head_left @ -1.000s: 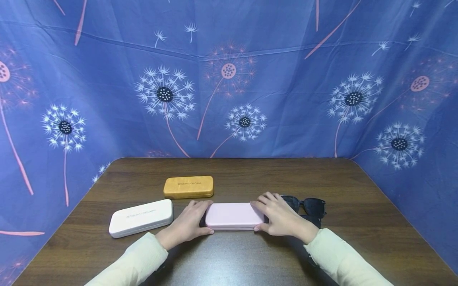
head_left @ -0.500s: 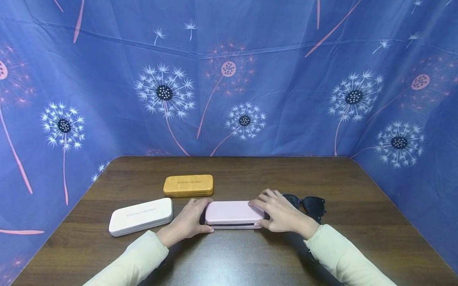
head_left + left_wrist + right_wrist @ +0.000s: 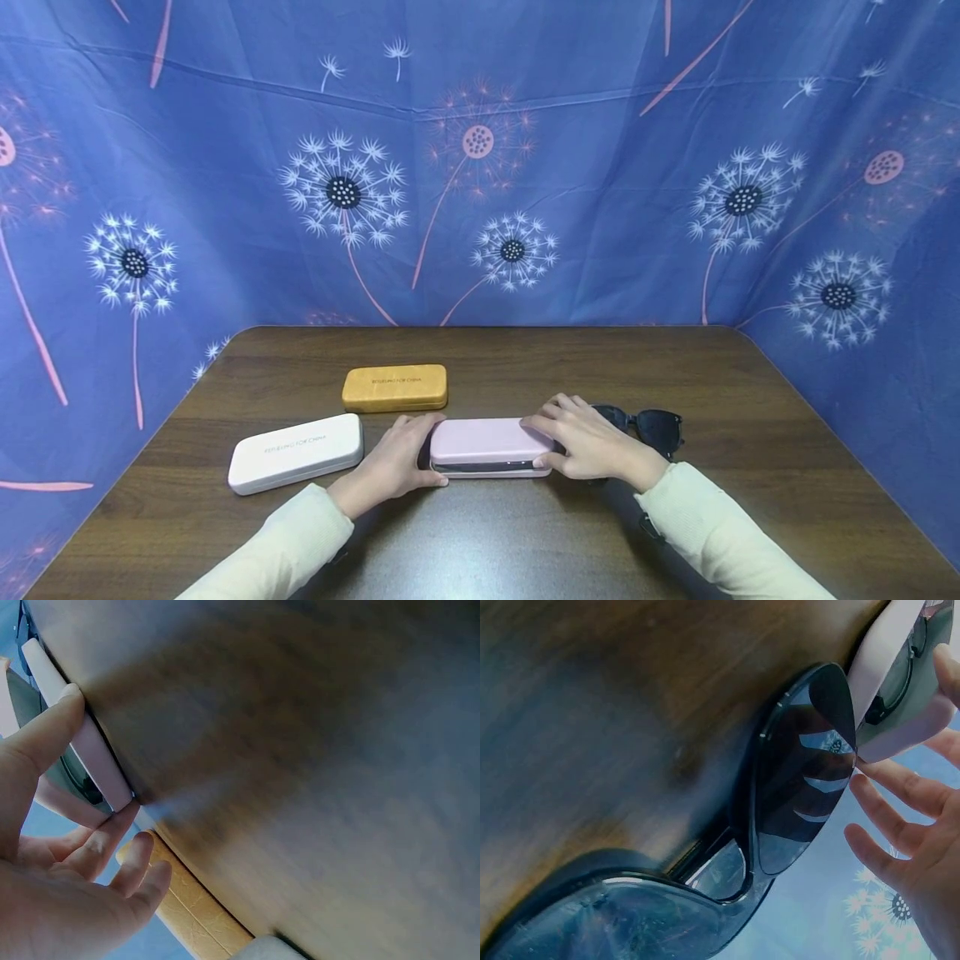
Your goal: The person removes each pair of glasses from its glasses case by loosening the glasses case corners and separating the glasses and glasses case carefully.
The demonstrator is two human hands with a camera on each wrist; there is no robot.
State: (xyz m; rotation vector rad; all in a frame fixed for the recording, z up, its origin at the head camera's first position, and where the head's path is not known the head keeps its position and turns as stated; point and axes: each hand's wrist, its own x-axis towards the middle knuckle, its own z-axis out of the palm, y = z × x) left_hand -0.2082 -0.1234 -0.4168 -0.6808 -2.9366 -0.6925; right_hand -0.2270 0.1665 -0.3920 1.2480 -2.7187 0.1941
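Note:
A pink glasses case (image 3: 483, 437) lies mid-table with its lid slightly raised, a dark gap running along its front. At its left end my left hand (image 3: 393, 461) grips the case; in the left wrist view the thumb (image 3: 49, 731) presses the lower half. My right hand (image 3: 588, 442) pinches the lid at the right end, thumb on its front edge. Something dark and thin-framed, like eyeglasses (image 3: 900, 694), shows inside the case in the right wrist view. Black sunglasses (image 3: 660, 431) lie just right of my right hand, partly hidden by it.
A yellow glasses case (image 3: 395, 389) lies behind and left of the pink one, shut. Farther left is a white glasses case (image 3: 296, 457), also shut and set at an angle. A blue dandelion-print cloth (image 3: 480, 167) hangs behind the wooden table (image 3: 600, 358).
The pink case has gone from closed to slightly open, its lid lifting at the front with my right hand. My left hand has stayed at the left end.

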